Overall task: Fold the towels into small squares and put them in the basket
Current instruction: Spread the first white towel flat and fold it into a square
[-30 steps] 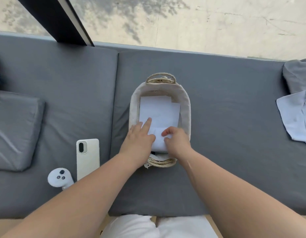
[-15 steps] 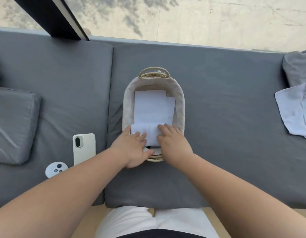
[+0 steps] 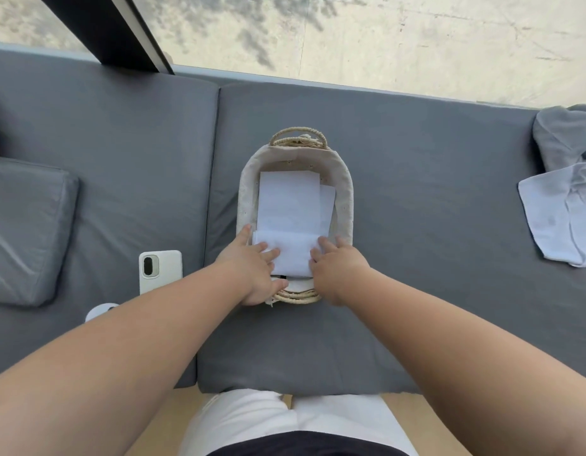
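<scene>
Hidden: my left forearm covers most of a white rounded object (image 3: 99, 311) just beside the phone (image 3: 160, 269); I cannot tell what it is.
Partly covered: the near end of the basket (image 3: 346, 199) lies under my hands, and only its woven near handle shows between them.
Cut off: a pale blue towel (image 3: 554, 212) and a grey cloth (image 3: 564, 136) at the far right run past the frame edge.
Hard to make out: how many towels form the folded stack (image 3: 288, 199) in the basket; two offset edges show.
Left hand (image 3: 252, 271): palm down, fingers straight and spread flat on the left part of the nearest folded towel (image 3: 293, 255), thumb by the near rim; it grips nothing.
Right hand (image 3: 337, 268): palm down, fingers extended onto that towel's right edge, pressing rather than gripping.
Nearest folded towel: inside the basket at its near end, overlapping the folded stack.
Basket: upright on the grey cushion (image 3: 416, 258), directly ahead of me.
</scene>
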A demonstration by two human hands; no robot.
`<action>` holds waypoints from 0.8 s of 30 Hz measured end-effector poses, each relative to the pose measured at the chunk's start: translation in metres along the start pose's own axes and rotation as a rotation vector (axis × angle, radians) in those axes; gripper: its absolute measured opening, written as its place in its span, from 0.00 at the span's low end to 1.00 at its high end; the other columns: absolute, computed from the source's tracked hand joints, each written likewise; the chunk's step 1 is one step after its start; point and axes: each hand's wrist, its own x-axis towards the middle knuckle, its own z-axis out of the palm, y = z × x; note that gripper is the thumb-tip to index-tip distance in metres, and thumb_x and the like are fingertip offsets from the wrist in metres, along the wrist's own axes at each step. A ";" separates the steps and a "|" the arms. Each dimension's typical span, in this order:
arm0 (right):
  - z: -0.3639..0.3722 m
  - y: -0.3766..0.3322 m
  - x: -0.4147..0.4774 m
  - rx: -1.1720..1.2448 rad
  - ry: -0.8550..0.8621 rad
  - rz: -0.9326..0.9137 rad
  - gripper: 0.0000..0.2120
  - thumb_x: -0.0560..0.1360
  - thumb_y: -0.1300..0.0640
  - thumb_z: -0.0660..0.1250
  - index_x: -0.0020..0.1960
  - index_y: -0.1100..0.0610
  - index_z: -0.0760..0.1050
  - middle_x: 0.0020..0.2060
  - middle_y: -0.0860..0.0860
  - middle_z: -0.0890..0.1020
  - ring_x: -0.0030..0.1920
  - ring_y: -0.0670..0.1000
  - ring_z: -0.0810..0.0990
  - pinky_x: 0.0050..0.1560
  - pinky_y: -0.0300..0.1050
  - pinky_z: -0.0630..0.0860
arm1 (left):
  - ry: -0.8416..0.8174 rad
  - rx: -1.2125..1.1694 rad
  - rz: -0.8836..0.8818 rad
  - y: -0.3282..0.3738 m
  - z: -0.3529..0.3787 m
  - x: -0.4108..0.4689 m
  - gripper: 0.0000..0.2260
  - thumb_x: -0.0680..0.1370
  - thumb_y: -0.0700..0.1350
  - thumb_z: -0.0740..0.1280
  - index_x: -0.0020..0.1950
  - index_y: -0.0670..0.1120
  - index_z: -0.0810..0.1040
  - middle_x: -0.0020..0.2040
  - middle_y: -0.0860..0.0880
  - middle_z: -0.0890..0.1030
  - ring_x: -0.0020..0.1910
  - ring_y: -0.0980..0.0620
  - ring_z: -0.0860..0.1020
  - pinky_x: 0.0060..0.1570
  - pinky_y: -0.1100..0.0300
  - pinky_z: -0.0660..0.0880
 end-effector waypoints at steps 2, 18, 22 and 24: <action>-0.007 0.002 -0.001 -0.054 0.031 -0.075 0.22 0.81 0.54 0.57 0.73 0.55 0.70 0.76 0.57 0.65 0.79 0.61 0.50 0.77 0.58 0.52 | 0.026 0.027 0.005 -0.001 -0.004 -0.006 0.34 0.81 0.66 0.37 0.80 0.50 0.60 0.82 0.52 0.48 0.81 0.50 0.47 0.74 0.36 0.33; 0.008 0.010 0.014 -0.060 -0.160 -0.086 0.35 0.82 0.50 0.53 0.82 0.54 0.39 0.81 0.49 0.37 0.81 0.50 0.38 0.78 0.63 0.35 | -0.063 0.199 -0.116 0.000 -0.005 0.006 0.32 0.80 0.67 0.36 0.81 0.56 0.50 0.82 0.51 0.45 0.81 0.43 0.43 0.68 0.30 0.29; 0.003 0.012 -0.007 -0.091 -0.095 -0.084 0.36 0.81 0.52 0.60 0.83 0.55 0.45 0.82 0.52 0.41 0.81 0.54 0.39 0.77 0.66 0.35 | 0.035 0.165 -0.075 0.003 -0.003 -0.009 0.31 0.81 0.64 0.37 0.81 0.54 0.55 0.82 0.50 0.47 0.81 0.45 0.43 0.70 0.31 0.30; 0.004 0.015 -0.026 -0.068 -0.035 -0.065 0.31 0.81 0.53 0.57 0.82 0.55 0.52 0.82 0.53 0.45 0.81 0.56 0.39 0.77 0.67 0.35 | 0.147 0.081 -0.075 0.005 0.000 -0.024 0.28 0.83 0.61 0.40 0.80 0.53 0.58 0.82 0.49 0.50 0.81 0.46 0.44 0.72 0.32 0.32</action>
